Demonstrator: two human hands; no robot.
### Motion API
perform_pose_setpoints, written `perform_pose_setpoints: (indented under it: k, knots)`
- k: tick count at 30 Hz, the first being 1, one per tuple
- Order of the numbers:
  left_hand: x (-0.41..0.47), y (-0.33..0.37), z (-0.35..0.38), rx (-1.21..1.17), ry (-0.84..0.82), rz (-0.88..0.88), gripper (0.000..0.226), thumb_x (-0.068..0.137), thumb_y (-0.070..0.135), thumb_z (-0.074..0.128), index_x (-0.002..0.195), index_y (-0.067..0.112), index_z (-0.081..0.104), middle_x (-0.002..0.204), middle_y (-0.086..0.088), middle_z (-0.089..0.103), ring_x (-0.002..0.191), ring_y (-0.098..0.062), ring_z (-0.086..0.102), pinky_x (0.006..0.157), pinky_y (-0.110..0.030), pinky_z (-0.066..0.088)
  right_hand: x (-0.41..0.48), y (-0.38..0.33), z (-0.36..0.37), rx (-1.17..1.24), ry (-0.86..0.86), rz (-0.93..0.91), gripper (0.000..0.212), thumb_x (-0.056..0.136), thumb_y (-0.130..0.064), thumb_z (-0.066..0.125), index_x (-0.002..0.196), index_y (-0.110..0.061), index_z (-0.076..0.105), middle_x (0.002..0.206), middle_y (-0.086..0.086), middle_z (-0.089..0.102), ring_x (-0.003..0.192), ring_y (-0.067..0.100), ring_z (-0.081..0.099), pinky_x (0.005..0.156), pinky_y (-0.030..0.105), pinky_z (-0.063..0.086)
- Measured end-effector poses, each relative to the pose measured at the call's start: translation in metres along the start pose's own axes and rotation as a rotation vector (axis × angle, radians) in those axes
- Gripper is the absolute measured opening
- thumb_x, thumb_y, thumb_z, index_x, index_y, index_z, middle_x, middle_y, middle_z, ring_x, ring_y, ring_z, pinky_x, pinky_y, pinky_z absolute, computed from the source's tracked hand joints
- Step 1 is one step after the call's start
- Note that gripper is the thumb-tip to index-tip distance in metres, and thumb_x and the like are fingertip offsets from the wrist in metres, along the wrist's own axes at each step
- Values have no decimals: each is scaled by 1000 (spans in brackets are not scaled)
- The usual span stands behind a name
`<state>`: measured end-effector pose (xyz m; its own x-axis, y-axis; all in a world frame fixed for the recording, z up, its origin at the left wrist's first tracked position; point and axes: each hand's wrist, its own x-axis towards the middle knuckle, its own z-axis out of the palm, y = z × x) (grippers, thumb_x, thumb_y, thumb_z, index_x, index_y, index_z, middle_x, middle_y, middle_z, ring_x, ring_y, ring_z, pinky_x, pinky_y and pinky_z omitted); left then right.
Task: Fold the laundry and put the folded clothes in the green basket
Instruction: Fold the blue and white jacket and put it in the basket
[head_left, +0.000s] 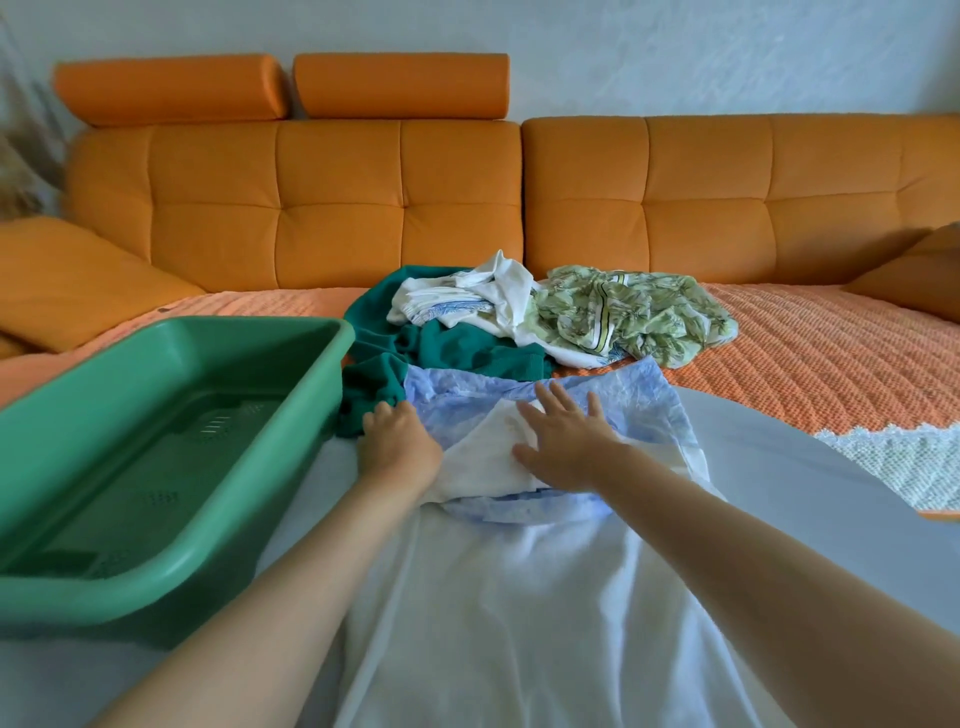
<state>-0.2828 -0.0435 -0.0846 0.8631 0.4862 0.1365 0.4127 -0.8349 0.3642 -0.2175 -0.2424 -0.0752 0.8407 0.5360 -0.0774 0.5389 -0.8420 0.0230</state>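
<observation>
A light blue and white garment (639, 410) lies spread in front of me on a white sheet (519, 597). My right hand (563, 441) presses flat on it with fingers spread. My left hand (397, 441) rests at its left edge with fingers curled; whether they pinch the cloth is hidden. The green basket (171, 452) stands at the left and holds no clothes. Behind the garment is a heap: a dark green garment (457, 348), a white one (467, 296) and a leaf-patterned green one (634, 312).
An orange sofa backrest (395, 202) runs across the back, with orange cushions at far left (78, 280) and far right (914, 270). An orange quilted cover (831, 353) spreads to the right, with a white lace-edged cloth (893, 457) on it.
</observation>
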Motion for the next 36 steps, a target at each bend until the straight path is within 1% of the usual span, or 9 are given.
perform_pose_setpoints:
  k: [8, 17, 20, 24, 27, 29, 31, 33, 36]
  knots:
    - [2, -20, -7, 118, -152, -151, 49, 93, 28, 53, 139, 10, 47, 141, -13, 46, 129, -30, 45, 102, -38, 43, -12, -63, 20, 24, -49, -120, 59, 105, -43, 20, 160, -26, 6, 168, 3, -1, 154, 23, -2, 122, 55, 1]
    - [-1, 7, -25, -502, -231, -120, 17, 91, 12, 53, 106, 7, 60, 112, -19, 65, 102, -34, 63, 82, -38, 52, -16, -60, 19, 78, -32, -118, 61, 103, -46, 25, 160, -27, 10, 168, 3, 1, 154, 22, -4, 123, 52, -2]
    - [-4, 26, -37, -664, -310, -12, 36, 93, 13, 51, 127, 21, 56, 118, -7, 59, 98, -27, 58, 75, -30, 43, -21, -49, 4, 199, 51, -39, 66, 100, -48, 40, 158, -23, 21, 167, 4, 6, 154, 24, -4, 124, 49, -1]
    - [-9, 66, -52, -766, -431, 69, 38, 99, 10, 52, 135, 23, 54, 128, -3, 50, 109, -21, 49, 86, -26, 39, -35, -20, -23, 335, 294, 129, 54, 98, -39, 51, 150, -27, 40, 150, 6, 44, 140, 28, 35, 113, 43, 30]
    - [-13, 94, -38, -843, -534, 82, 50, 95, 18, 65, 143, 20, 49, 123, -3, 60, 102, -20, 60, 89, -35, 54, -42, 2, -39, 629, 266, 162, 50, 100, -33, 50, 149, -29, 41, 123, 0, 64, 118, 26, 56, 96, 35, 42]
    - [-17, 107, -21, -887, -643, 41, 63, 93, 19, 68, 149, 20, 41, 104, -10, 70, 78, -19, 67, 74, -38, 62, -45, 13, -39, 829, 235, 227, 50, 100, -32, 46, 150, -32, 40, 103, -2, 66, 101, 25, 62, 84, 33, 45]
    - [-24, 115, -10, -900, -747, -4, 66, 100, 10, 52, 157, 24, 21, 89, -10, 71, 63, -17, 67, 57, -32, 60, -47, 21, -31, 874, 220, 292, 51, 100, -32, 45, 151, -32, 38, 95, 0, 66, 91, 22, 61, 78, 31, 44]
    - [-25, 116, -1, -922, -760, -34, 67, 102, 2, 37, 158, 27, 12, 100, -10, 72, 73, -22, 70, 62, -33, 61, -47, 26, -22, 844, 205, 345, 53, 100, -33, 46, 153, -32, 36, 103, 2, 66, 95, 21, 60, 80, 30, 43]
    - [-14, 108, -2, -898, -648, -5, 61, 96, -6, 37, 150, 22, 33, 108, -10, 69, 79, -25, 71, 73, -40, 62, -42, 28, -15, 864, 236, 361, 59, 97, -33, 51, 153, -34, 33, 98, 1, 65, 92, 21, 65, 80, 34, 53]
